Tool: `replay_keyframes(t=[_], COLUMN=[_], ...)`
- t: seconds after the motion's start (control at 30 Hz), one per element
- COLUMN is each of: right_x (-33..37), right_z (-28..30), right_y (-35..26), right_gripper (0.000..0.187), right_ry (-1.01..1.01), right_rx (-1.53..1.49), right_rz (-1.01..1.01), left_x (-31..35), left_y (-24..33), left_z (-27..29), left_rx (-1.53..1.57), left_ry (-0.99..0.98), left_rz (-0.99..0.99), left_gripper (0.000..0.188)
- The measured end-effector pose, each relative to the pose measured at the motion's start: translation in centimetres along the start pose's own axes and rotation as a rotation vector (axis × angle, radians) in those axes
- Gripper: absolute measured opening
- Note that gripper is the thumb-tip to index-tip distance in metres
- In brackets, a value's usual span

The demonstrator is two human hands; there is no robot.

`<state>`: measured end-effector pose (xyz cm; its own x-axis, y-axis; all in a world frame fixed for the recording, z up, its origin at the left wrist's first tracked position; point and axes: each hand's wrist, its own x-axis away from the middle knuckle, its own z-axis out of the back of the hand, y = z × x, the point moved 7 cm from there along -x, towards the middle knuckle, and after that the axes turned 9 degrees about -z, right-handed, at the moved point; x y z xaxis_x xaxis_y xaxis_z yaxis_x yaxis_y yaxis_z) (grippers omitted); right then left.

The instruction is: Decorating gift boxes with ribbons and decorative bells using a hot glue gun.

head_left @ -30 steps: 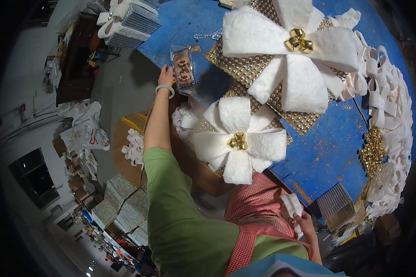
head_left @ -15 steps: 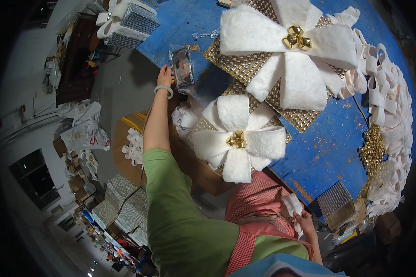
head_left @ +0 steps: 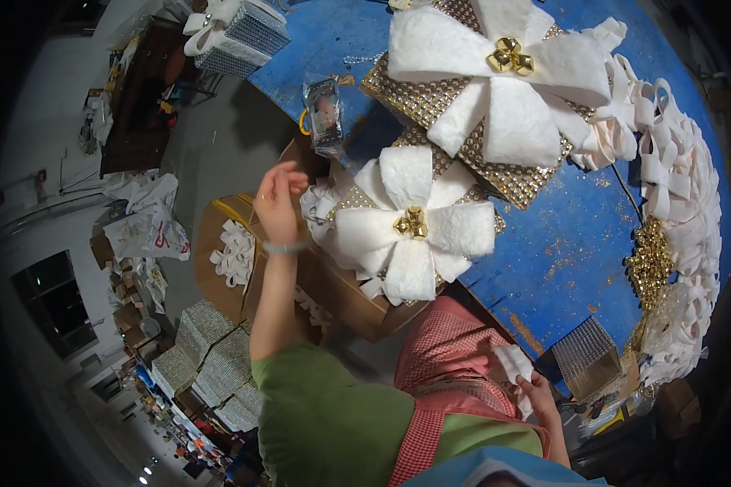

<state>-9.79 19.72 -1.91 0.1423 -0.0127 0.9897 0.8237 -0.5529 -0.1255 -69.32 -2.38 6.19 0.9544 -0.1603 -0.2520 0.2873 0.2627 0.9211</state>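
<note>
My left hand (head_left: 278,199) is raised over the edge of an open cardboard box, its fingers apart and loosely bent, with nothing visible in them. Just beyond it on the table lie a phone in a clear plastic bag (head_left: 325,115) and a yellow handle loop (head_left: 304,122). Low by my apron, my right hand (head_left: 536,395) grips a white plush strip (head_left: 512,362). In front of me sits a smaller gold studded box with a white plush bow (head_left: 408,272) and gold bells (head_left: 412,222). Behind it stands a larger gold box with a similar bow (head_left: 499,146).
White ribbon loops (head_left: 678,174) are heaped along the right of the blue table (head_left: 544,268), beside a pile of gold bells (head_left: 648,261). A silver box (head_left: 589,357) sits at the near right. Cardboard boxes (head_left: 365,312) with white bows and silver boxes (head_left: 219,357) stand at my left.
My left hand has drawn back toward me from beside the bagged phone, uncovering the yellow loop. My right hand keeps its hold on the white strip. The view has shifted slightly.
</note>
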Motion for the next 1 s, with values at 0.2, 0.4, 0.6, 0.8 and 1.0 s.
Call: replay_keyframes(t=[0.2, 0.4, 0.6, 0.8, 1.0], right_x=[1.8, 2.5, 1.9, 3.7, 7.5], right_z=[0.8, 3.9, 5.0, 8.1, 14.5], right_y=[-0.8, -1.4, 0.3, 5.8, 17.5], right_gripper=[0.012, 0.019, 0.018, 0.025, 0.029], right_ry=[-0.053, 0.091, 0.002, 0.069, 0.098], right_rx=[-0.110, -0.189, -0.519, -0.390, -0.459], right_rz=[0.035, 0.050, 0.126, 0.322, 0.590], left_x=[15.1, 34.5, 48.5, 59.0, 67.7], left_y=[12.5, 10.7, 10.1, 13.1, 17.8], left_z=[-9.5, -20.7, -28.9, -29.8, -32.1], left_rx=[0.364, 0.627, 0.465, 0.638, 0.339], left_ry=[-0.898, -1.585, -1.897, -1.538, -1.432], left_rz=[-0.167, 0.280, 0.176, 1.303, 0.936], left_gripper=[0.017, 0.019, 0.032, 0.023, 0.034])
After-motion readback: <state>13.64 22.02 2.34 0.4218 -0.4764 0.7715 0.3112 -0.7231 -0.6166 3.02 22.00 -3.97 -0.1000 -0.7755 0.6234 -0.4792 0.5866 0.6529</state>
